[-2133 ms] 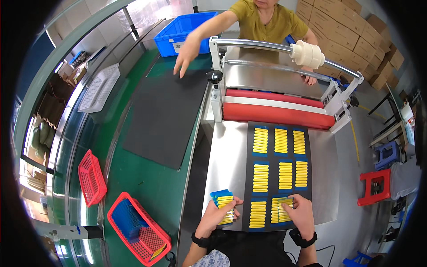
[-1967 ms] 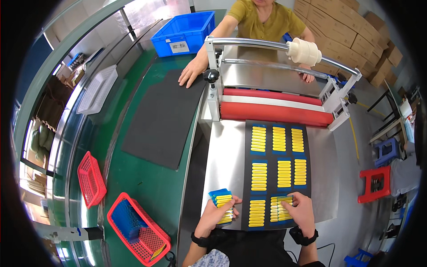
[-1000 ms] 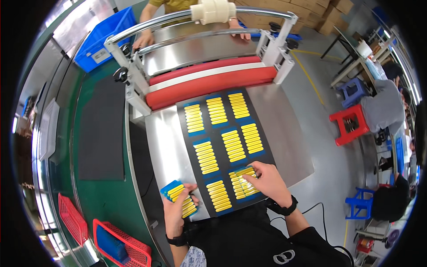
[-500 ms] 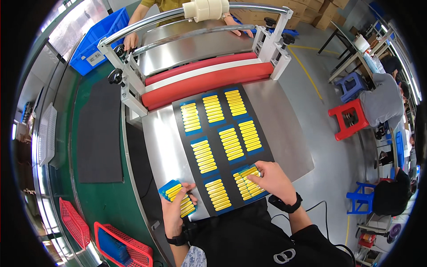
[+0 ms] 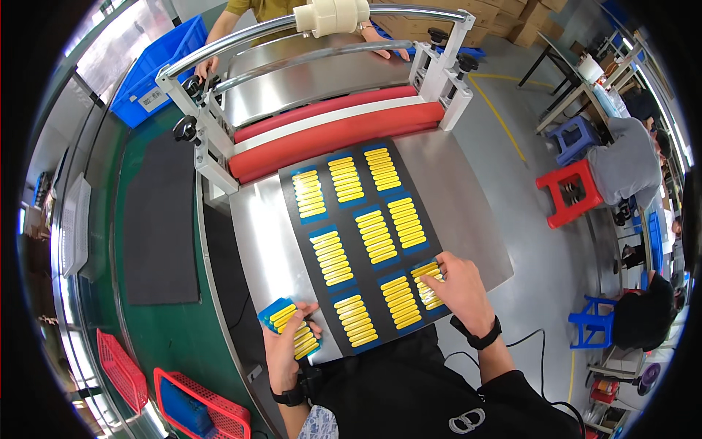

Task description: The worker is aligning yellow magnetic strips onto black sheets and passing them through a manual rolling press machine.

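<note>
A black sheet [image 5: 340,216] lies on a metal table in front of red rollers, with several blue cards bearing rows of yellow strips laid on it. My right hand [image 5: 466,293] pinches one such blue-and-yellow card [image 5: 430,293] at the sheet's near right edge, beside another card [image 5: 401,302]. The fingers cover part of the pinched card. Left of the sheet, my left hand [image 5: 280,355] grips a small stack of the same cards [image 5: 291,322] between thumb and fingers.
Two red rollers [image 5: 340,139] in a metal frame stand beyond the sheet. Another person's hand [image 5: 207,67] rests near the frame. On the green bench, left, are a black sheet [image 5: 162,227], red baskets [image 5: 234,413] and a blue bin [image 5: 135,110]. Stools stand at right.
My right hand has shifted slightly right and away from me with its card, uncovering the card beside it. My left hand still holds its stack. The view has shifted slightly.
</note>
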Demonstrator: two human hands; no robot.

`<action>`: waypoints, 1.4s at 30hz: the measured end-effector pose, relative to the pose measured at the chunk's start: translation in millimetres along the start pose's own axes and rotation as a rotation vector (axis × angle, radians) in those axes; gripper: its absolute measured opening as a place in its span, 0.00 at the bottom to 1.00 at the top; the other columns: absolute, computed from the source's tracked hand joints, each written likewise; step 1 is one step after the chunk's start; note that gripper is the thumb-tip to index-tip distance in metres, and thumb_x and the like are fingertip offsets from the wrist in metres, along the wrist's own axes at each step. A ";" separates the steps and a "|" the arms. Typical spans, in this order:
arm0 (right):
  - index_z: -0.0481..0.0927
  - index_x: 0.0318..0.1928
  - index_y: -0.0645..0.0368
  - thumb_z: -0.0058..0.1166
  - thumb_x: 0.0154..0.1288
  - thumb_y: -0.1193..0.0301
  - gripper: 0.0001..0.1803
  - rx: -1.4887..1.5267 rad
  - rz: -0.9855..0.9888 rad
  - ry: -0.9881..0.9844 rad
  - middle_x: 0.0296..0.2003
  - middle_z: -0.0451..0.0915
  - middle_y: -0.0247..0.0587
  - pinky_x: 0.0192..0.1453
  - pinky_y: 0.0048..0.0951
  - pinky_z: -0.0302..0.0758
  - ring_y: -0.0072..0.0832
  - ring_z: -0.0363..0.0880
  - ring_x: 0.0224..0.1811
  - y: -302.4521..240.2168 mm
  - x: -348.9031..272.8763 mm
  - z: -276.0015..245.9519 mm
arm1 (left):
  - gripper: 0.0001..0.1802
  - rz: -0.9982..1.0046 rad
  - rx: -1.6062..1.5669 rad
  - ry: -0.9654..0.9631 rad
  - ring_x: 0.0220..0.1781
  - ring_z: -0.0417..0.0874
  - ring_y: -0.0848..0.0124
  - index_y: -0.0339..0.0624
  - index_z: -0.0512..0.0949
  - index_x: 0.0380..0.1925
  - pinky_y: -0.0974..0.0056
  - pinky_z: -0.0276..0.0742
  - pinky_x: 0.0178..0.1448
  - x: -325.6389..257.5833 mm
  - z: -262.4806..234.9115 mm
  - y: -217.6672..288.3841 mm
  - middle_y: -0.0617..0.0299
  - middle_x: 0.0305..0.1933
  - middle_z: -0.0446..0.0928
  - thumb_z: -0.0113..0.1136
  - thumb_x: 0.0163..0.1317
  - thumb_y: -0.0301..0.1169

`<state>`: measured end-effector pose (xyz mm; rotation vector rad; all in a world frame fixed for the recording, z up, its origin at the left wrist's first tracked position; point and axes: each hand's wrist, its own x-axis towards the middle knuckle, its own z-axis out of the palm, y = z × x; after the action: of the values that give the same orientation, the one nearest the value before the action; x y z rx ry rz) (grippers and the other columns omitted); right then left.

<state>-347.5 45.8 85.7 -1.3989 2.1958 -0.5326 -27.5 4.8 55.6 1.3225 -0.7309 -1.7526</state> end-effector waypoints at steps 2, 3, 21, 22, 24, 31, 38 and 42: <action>0.79 0.45 0.67 0.69 0.60 0.66 0.20 -0.074 0.006 0.002 0.36 0.83 0.53 0.45 0.40 0.79 0.46 0.84 0.39 -2.1 -4.7 1.0 | 0.11 -0.012 -0.016 0.007 0.32 0.88 0.63 0.32 0.79 0.47 0.61 0.85 0.36 -2.8 1.2 -1.8 0.43 0.50 0.85 0.61 0.70 0.28; 0.78 0.47 0.68 0.67 0.62 0.65 0.21 -0.150 0.014 0.006 0.42 0.83 0.56 0.48 0.43 0.79 0.49 0.84 0.44 -3.4 -6.4 0.8 | 0.11 -0.011 -0.015 0.011 0.32 0.88 0.63 0.32 0.79 0.47 0.61 0.85 0.36 -3.9 3.0 -2.5 0.43 0.50 0.85 0.61 0.70 0.28; 0.81 0.42 0.68 0.69 0.59 0.75 0.13 0.240 0.060 0.150 0.27 0.82 0.44 0.36 0.28 0.76 0.30 0.78 0.26 43.9 13.7 8.1 | 0.20 0.211 1.105 0.268 0.33 0.87 0.55 0.31 0.83 0.40 0.59 0.80 0.41 7.1 39.5 -9.4 0.49 0.30 0.84 0.78 0.54 0.33; 0.81 0.42 0.68 0.69 0.59 0.75 0.13 0.241 0.060 0.151 0.27 0.82 0.44 0.36 0.28 0.76 0.30 0.78 0.26 46.5 14.8 6.9 | 0.20 0.233 1.106 0.251 0.35 0.87 0.52 0.30 0.83 0.40 0.58 0.80 0.42 8.5 40.5 -9.6 0.47 0.32 0.84 0.78 0.54 0.34; 0.83 0.41 0.69 0.68 0.59 0.75 0.12 0.273 0.099 0.105 0.29 0.85 0.45 0.38 0.28 0.78 0.30 0.80 0.28 51.7 16.7 3.8 | 0.20 0.212 1.113 0.217 0.37 0.87 0.47 0.28 0.81 0.40 0.54 0.80 0.43 8.6 46.4 -6.2 0.43 0.33 0.84 0.77 0.55 0.32; 0.85 0.38 0.69 0.67 0.60 0.75 0.09 0.257 0.129 0.114 0.28 0.86 0.48 0.37 0.29 0.78 0.31 0.83 0.27 54.6 21.0 -11.9 | 0.16 0.158 1.149 0.211 0.37 0.87 0.43 0.25 0.82 0.36 0.52 0.81 0.43 4.4 64.6 4.0 0.39 0.33 0.84 0.74 0.56 0.30; 0.85 0.36 0.70 0.67 0.61 0.75 0.09 0.313 0.104 0.098 0.25 0.85 0.46 0.35 0.26 0.76 0.27 0.81 0.25 59.1 29.2 -21.8 | 0.15 0.101 1.034 0.267 0.35 0.87 0.44 0.25 0.83 0.34 0.54 0.81 0.42 8.7 76.0 0.0 0.39 0.32 0.84 0.75 0.55 0.28; 0.85 0.36 0.70 0.67 0.61 0.76 0.08 0.370 0.085 0.144 0.26 0.85 0.46 0.35 0.26 0.76 0.26 0.81 0.25 60.5 20.2 -15.8 | 0.12 0.162 1.003 0.261 0.30 0.87 0.54 0.27 0.83 0.33 0.58 0.80 0.38 4.4 67.3 -6.3 0.45 0.27 0.84 0.74 0.56 0.27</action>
<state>-408.0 52.7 61.0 -1.0963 2.1150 -0.9769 -94.2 2.9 67.4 1.9973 -1.6124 -1.0294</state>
